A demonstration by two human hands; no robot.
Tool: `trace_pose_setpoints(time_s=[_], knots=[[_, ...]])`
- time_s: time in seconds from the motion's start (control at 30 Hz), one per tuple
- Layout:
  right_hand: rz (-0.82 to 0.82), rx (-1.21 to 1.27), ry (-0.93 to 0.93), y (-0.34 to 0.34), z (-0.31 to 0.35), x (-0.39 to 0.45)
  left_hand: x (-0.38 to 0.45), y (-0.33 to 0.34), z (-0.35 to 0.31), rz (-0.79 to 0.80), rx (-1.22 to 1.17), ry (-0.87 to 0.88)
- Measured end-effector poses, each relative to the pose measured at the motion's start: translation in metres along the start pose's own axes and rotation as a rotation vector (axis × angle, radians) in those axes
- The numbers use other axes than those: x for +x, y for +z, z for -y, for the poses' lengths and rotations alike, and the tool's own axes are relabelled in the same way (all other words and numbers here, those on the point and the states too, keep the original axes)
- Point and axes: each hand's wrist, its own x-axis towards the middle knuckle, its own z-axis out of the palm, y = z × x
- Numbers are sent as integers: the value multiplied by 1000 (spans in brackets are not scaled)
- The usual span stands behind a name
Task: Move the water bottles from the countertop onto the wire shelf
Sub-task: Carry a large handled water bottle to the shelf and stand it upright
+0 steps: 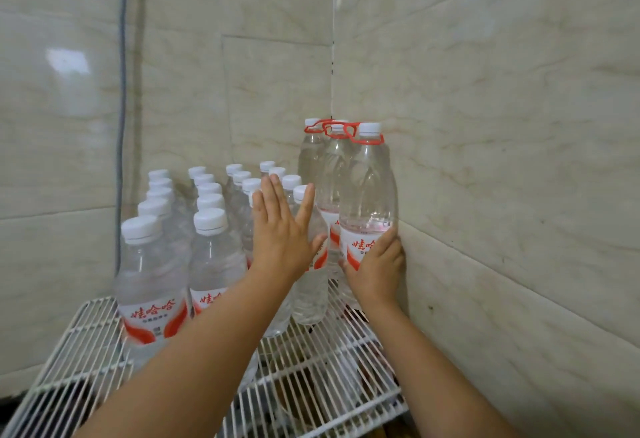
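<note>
Head view looks down on a white wire shelf [86, 344] set into a tiled corner, its bare front grid at 6 o'clock. Both forearms reach up from the bottom edge. At 7 o'clock stand the nearest small water bottles [152, 285], white-capped with red labels, the front of several rows running back toward 10 o'clock. The left hand [282, 229] is spread flat, fingers straight and released, its palm against the small bottles at the centre. Just right of it, the right hand [375, 268] curls around the lower label of a large bottle [367, 195], which stands upright on the shelf, close against the right wall [502, 160]. Behind it, toward 12 o'clock, two more large bottles [320, 157] with red carry handles fill the corner. A grey cable [122, 91] runs down the back wall at 10 o'clock.
</note>
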Motion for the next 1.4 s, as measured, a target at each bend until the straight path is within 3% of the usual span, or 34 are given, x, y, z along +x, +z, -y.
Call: trace_pose_setpoints(time_s=[0.5,0.8,0.9,1.07,1.23,1.4], knots=[[219,116,-102,-35,-38,-25,-12,-24,-10,50,-153,8],[242,158,-507,-67,-33,-68,-98,-32,6,66,-135,-10],[232,214,-674,-50,-14,-99,-154,-23,29,98,-111,-128],[356,348,-933,-42,50,-177,-262,-17,95,213,-8,-356],[510,340,-1137,-40,121,-273,-375,-17,165,424,104,-724],[669,389,-1257,-48,196,-364,-469,-23,225,468,130,-1037]])
